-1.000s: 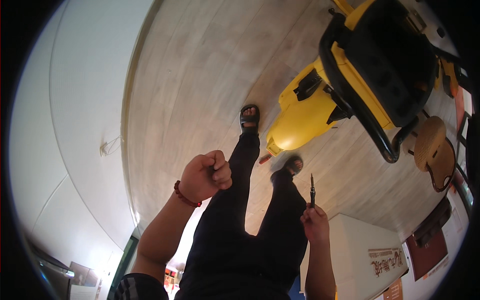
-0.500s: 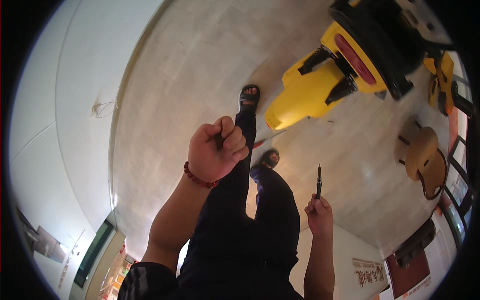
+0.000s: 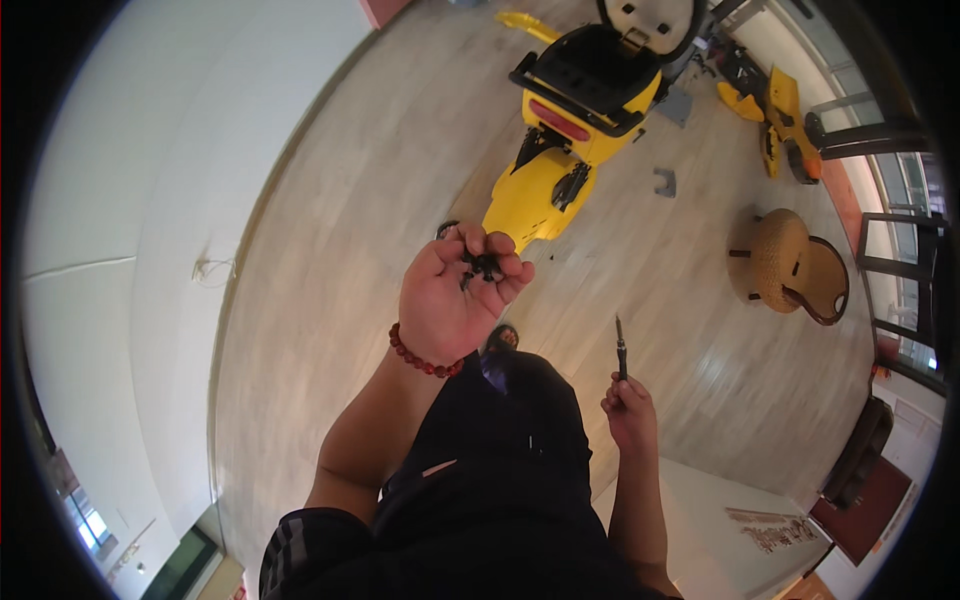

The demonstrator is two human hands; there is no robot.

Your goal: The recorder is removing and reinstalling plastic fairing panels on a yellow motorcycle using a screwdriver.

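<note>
In the middle of the head view, my left hand [image 3: 455, 295] is raised palm up, a red bead bracelet [image 3: 420, 365] round its wrist. Its curled fingers cup several small black screws [image 3: 482, 268], partly covered by the fingers. My right hand [image 3: 630, 412] grips a screwdriver [image 3: 622, 350] with a dark handle, its metal shaft pointing up and away. Beyond my left hand stands a yellow motor scooter [image 3: 540, 195], its seat tipped up over a black storage bin. Neither hand touches the scooter.
A woven wicker chair [image 3: 778, 260] stands to the right. Yellow body panels [image 3: 785, 110] lie at the far right. A grey bracket-shaped piece [image 3: 665, 183] rests on the wood-look floor [image 3: 330, 250]. A white wall [image 3: 150, 200] runs along the left.
My left hand has opened from a tighter curl, and the black screws now show in it. The scooter appears farther off as my view shifted. My right hand still holds the screwdriver.
</note>
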